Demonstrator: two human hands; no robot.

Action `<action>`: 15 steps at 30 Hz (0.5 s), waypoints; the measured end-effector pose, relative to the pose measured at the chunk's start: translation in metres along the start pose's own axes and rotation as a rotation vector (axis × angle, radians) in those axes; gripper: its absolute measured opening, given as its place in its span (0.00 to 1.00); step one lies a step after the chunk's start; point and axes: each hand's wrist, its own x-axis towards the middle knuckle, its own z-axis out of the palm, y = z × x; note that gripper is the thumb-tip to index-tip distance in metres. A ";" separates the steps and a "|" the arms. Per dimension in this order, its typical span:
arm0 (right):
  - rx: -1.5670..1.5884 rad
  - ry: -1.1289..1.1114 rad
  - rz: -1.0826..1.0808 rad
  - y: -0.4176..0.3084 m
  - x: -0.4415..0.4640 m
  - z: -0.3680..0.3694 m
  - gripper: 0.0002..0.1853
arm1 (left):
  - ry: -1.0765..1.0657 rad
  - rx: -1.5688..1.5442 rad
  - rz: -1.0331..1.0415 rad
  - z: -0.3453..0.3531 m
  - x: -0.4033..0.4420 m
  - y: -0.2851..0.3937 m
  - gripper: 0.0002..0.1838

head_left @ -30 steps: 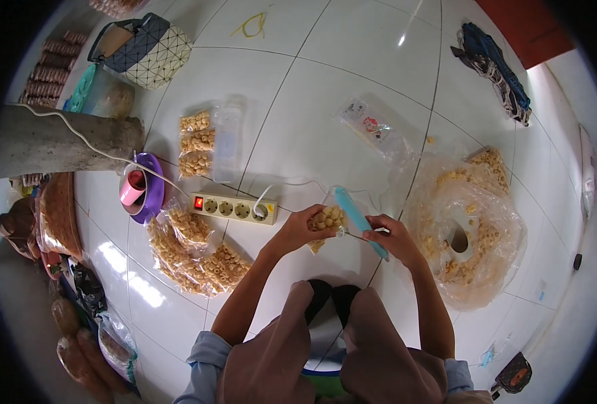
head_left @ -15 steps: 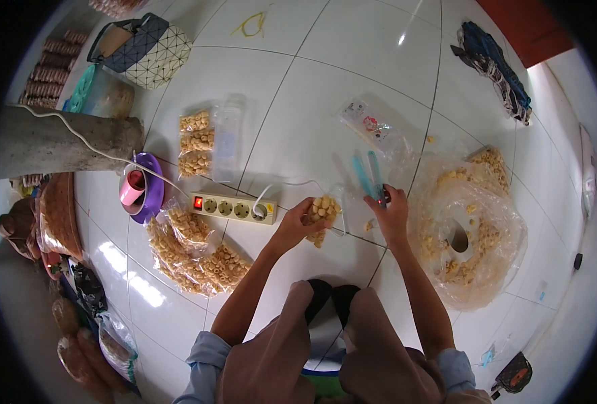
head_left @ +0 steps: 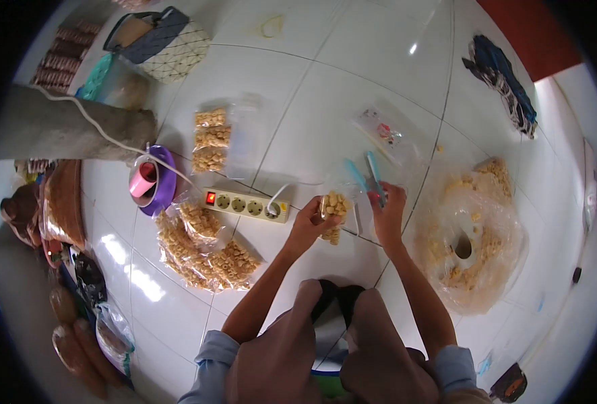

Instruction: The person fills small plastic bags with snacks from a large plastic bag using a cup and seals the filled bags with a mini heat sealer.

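Observation:
My left hand (head_left: 306,225) is closed around a small clear bag of yellowish snacks (head_left: 336,204), held above the floor between my knees and the power strip. My right hand (head_left: 389,210) grips the rear end of a light-blue hand sealer (head_left: 366,174), whose two long jaws stand apart and point away from me. The bag is to the left of the sealer, not between its jaws. A white cord runs from the power strip (head_left: 246,206) towards my hands. Farther off lies a flat printed plastic packet (head_left: 383,131).
Filled snack bags (head_left: 204,246) lie at the left, and a row of small packs (head_left: 211,138) lies beyond the strip. A large plastic bag of loose snacks (head_left: 470,269) sits right. A purple basin (head_left: 166,183) with a pink cup (head_left: 141,180) stands near the pillar (head_left: 89,124).
The whole view has shifted a little, moving the floor items rightward in the picture. Both hands keep their holds on the snack bag and the sealer, whose jaws remain apart.

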 end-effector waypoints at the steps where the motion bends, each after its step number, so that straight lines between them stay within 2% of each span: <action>1: 0.343 -0.086 0.147 -0.014 -0.010 -0.008 0.21 | 0.020 -0.007 0.066 0.000 -0.003 0.002 0.22; 2: 0.681 -0.181 0.295 -0.028 -0.021 -0.014 0.19 | 0.038 -0.011 0.083 -0.002 -0.008 0.005 0.22; 4: 0.991 -0.383 0.271 -0.060 -0.040 -0.016 0.19 | 0.086 -0.086 0.094 -0.006 -0.024 0.015 0.23; 5: 0.974 -0.527 0.256 -0.078 -0.044 -0.020 0.19 | 0.101 -0.087 0.112 -0.010 -0.032 0.017 0.23; 8: 1.025 -0.631 0.194 -0.134 -0.049 -0.011 0.20 | 0.230 -0.124 0.219 -0.035 -0.067 0.026 0.22; 10: 1.114 -0.714 0.195 -0.162 -0.047 0.003 0.21 | 0.391 -0.144 0.297 -0.049 -0.099 0.033 0.19; 11: 1.037 -0.788 0.136 -0.177 -0.046 0.010 0.21 | 0.523 -0.022 0.340 -0.071 -0.105 0.008 0.19; 14: 0.899 -0.863 -0.033 -0.210 -0.055 0.042 0.19 | 0.595 0.122 0.309 -0.107 -0.151 -0.001 0.23; 15: 0.841 -0.849 -0.115 -0.217 -0.059 0.057 0.17 | 0.632 -0.017 0.278 -0.107 -0.166 0.010 0.26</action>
